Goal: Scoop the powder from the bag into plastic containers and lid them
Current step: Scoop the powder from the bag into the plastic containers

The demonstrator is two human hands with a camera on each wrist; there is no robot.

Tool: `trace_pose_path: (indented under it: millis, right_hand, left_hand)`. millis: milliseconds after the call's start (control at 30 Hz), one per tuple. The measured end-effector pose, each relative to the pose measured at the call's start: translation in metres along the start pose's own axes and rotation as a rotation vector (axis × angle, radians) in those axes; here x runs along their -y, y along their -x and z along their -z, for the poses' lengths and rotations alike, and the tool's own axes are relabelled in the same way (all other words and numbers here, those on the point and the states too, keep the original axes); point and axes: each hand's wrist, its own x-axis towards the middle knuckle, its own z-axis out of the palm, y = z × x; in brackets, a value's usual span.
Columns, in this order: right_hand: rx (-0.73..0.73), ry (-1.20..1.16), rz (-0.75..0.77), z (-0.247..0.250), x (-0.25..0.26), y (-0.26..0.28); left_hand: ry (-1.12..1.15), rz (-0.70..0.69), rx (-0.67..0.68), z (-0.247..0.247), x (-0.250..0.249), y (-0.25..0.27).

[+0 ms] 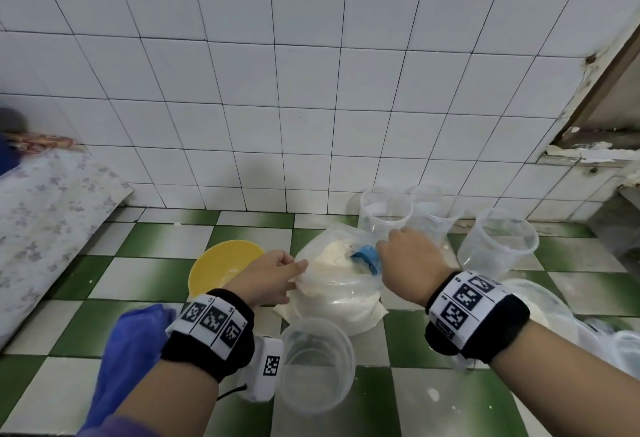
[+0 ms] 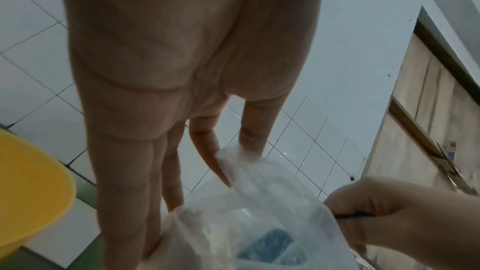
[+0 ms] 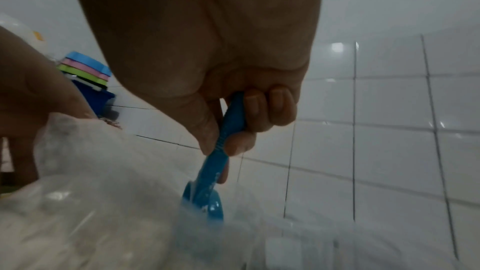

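Note:
A clear plastic bag (image 1: 339,301) of white powder (image 1: 334,251) stands on the green and white checked floor. My left hand (image 1: 273,275) pinches the bag's left rim (image 2: 233,159) between thumb and forefinger and holds it apart. My right hand (image 1: 408,256) grips the handle of a blue scoop (image 1: 366,258), whose bowl (image 3: 207,204) sits inside the bag's mouth against the powder. An empty clear plastic container (image 1: 317,364) stands just in front of the bag.
A yellow bowl (image 1: 221,267) sits left of the bag. Three clear containers (image 1: 384,211) (image 1: 434,210) (image 1: 498,242) stand behind and right of it, near the white tiled wall. A blue glove (image 1: 131,350) lies by my left forearm. More clear plastic (image 1: 540,308) lies at the right.

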Motion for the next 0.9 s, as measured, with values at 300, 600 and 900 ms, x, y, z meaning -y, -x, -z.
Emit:
trace_pose_path:
  millis: [300,600,900]
  right_hand:
    - [0.2,-0.316,-0.076,-0.039,-0.008,-0.034]
    - [0.199,-0.691,-0.138,-0.049,-0.012,-0.032]
    - [0.22,-1.061,-0.266,-0.038,-0.023,-0.019]
  left_hand:
    - [0.164,-0.026,-0.028,-0.006,0.0,0.002]
    - [0.158,-0.038,-0.024,-0.011,0.001,0.001]
    - [0.123,-0.034,-0.121,-0.011,-0.003,0.008]
